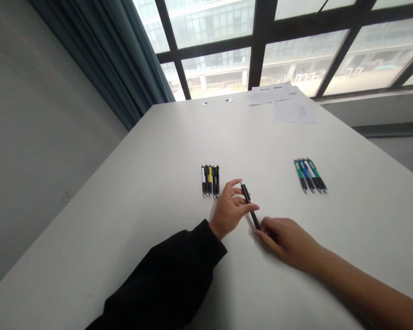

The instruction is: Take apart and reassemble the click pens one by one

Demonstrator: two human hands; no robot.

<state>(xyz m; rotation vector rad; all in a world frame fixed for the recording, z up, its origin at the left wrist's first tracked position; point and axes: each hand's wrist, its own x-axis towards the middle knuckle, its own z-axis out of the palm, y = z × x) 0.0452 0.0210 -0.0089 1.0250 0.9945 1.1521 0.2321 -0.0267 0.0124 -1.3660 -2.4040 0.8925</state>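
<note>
A black pen [249,203] is held between both hands just above the white table [158,238]. My left hand [231,208], in a black sleeve, pinches the pen's upper half with thumb and fingers. My right hand [284,238], bare-armed, is closed around the pen's lower end. A row of several pens with white, yellow and black barrels [210,180] lies just left of my left hand. Another row of green and blue pens [310,175] lies farther right.
Sheets of paper [284,103] lie at the table's far edge by the window. Two small round marks [216,101] sit near that edge. A dark curtain [117,68] hangs at the left, and a grey wall runs along the table's left side.
</note>
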